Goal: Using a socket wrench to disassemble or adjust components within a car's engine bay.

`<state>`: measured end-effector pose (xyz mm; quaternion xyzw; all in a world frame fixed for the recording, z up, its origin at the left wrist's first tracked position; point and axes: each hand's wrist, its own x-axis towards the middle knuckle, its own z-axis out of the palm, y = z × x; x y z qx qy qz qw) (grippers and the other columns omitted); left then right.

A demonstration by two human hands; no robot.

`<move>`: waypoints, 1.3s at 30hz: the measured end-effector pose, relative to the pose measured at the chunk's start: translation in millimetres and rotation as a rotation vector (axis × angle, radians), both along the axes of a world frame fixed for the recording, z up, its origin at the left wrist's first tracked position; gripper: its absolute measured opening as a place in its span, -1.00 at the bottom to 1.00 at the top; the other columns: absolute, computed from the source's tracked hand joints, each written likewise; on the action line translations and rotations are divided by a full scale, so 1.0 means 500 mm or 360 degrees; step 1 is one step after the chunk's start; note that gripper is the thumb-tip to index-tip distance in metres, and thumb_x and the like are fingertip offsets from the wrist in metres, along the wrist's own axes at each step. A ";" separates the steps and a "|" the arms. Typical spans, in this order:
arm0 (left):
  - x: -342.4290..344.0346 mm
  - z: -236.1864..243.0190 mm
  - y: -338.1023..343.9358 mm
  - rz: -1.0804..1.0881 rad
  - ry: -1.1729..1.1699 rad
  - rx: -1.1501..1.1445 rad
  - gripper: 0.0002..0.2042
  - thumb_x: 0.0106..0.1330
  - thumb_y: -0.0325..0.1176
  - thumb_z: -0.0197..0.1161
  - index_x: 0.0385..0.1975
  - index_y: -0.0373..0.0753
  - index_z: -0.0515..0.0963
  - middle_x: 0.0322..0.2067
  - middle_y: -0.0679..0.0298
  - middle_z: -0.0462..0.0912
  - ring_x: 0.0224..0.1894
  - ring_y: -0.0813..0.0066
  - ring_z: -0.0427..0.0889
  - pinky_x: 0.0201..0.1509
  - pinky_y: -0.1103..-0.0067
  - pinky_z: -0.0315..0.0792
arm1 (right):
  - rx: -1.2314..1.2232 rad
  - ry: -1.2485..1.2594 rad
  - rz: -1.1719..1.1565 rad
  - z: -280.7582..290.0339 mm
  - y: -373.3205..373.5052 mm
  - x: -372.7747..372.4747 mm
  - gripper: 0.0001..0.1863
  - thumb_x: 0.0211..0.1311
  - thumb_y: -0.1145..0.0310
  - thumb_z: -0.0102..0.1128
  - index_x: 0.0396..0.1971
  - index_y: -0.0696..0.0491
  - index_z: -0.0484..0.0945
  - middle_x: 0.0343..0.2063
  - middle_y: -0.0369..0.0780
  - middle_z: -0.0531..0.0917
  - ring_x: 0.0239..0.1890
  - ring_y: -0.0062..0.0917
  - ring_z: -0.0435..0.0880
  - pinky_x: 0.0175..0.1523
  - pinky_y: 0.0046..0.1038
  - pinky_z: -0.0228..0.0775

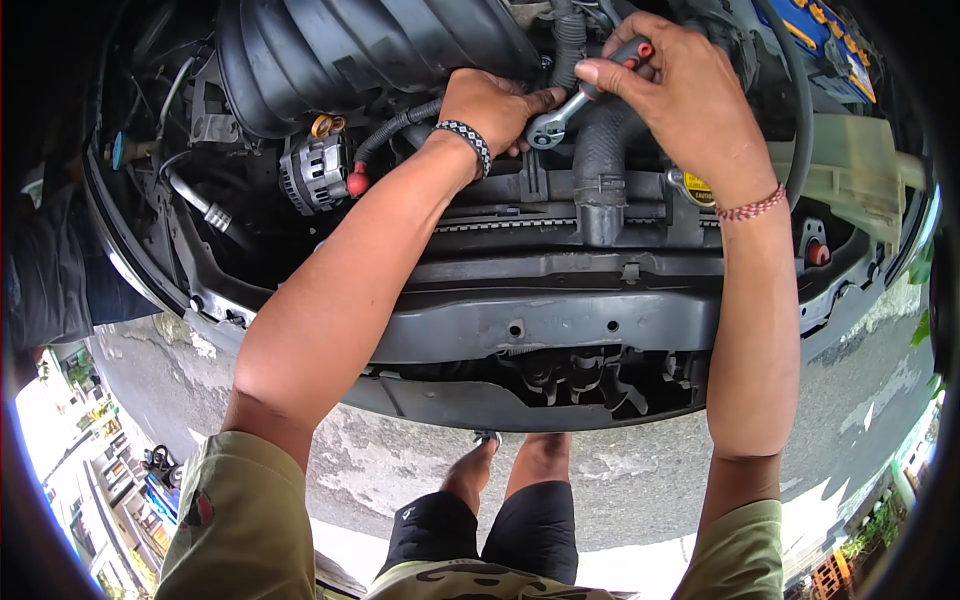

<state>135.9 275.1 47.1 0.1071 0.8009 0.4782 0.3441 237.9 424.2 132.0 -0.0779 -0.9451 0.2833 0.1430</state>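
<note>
My right hand (675, 85) is closed round the grey and red handle (630, 55) of a ratchet wrench (558, 120), thumb along it. The wrench slants down to the left, its round chrome head beside my left fingertips. My left hand (492, 108) reaches in under the edge of the ribbed black engine cover (370, 50). Its thumb stretches toward the wrench head and its other fingers curl below. Whatever they grip is hidden behind the hand. Just right of the wrench head, a thick black radiator hose (602, 160) runs down to the radiator top.
An alternator (318, 175) with a red cap sits left of my left forearm. Near my right wrist are a yellow-labelled radiator cap (695, 188) and a translucent reservoir (850, 170). A blue-topped battery (825, 40) stands far right. The front crossmember (560, 325) spans below my forearms.
</note>
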 end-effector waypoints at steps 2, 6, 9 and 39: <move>-0.001 -0.007 0.002 0.0055 -0.0113 0.0170 -0.68 0.17 -0.23 0.44 -0.60 -0.40 0.62 -0.72 0.21 0.56 -0.75 0.57 0.44 -0.68 0.62 0.34 | 0.0133 -0.0160 -0.0086 0.009 0.005 -0.004 -0.60 0.14 0.03 0.36 -0.45 0.12 0.63 -0.79 -0.29 0.46 -0.72 -0.66 0.34 -0.53 -0.49 0.18; -0.015 -0.019 0.003 0.0095 -0.0526 0.0274 -0.72 0.28 -0.27 0.34 -0.50 -0.42 0.62 -0.68 0.24 0.55 -0.71 0.54 0.40 -0.66 0.58 0.28 | 0.0027 -0.0152 -0.0213 0.018 0.000 -0.016 -0.58 0.20 -0.01 0.29 -0.49 0.10 0.64 -0.83 -0.30 0.39 -0.74 -0.63 0.27 -0.55 -0.46 0.13; -0.020 -0.017 -0.001 0.0112 -0.0975 0.0521 -0.77 0.38 -0.29 0.19 -0.39 -0.38 0.55 -0.56 0.21 0.58 -0.60 0.50 0.46 -0.57 0.59 0.31 | 0.0162 -0.0160 -0.0181 0.014 -0.006 -0.019 -0.56 0.22 -0.03 0.27 -0.47 0.12 0.62 -0.82 -0.28 0.38 -0.73 -0.59 0.27 -0.53 -0.45 0.16; -0.009 0.011 -0.009 0.0136 -0.0698 0.0432 -0.73 0.34 -0.29 0.26 -0.27 -0.45 0.56 -0.38 0.15 0.64 -0.36 0.42 0.66 -0.28 0.45 0.67 | 0.0050 -0.0086 -0.0219 0.016 -0.022 -0.008 -0.57 0.14 0.09 0.36 -0.53 0.23 0.59 -0.68 -0.09 0.62 -0.60 -0.26 0.64 -0.42 -0.35 0.46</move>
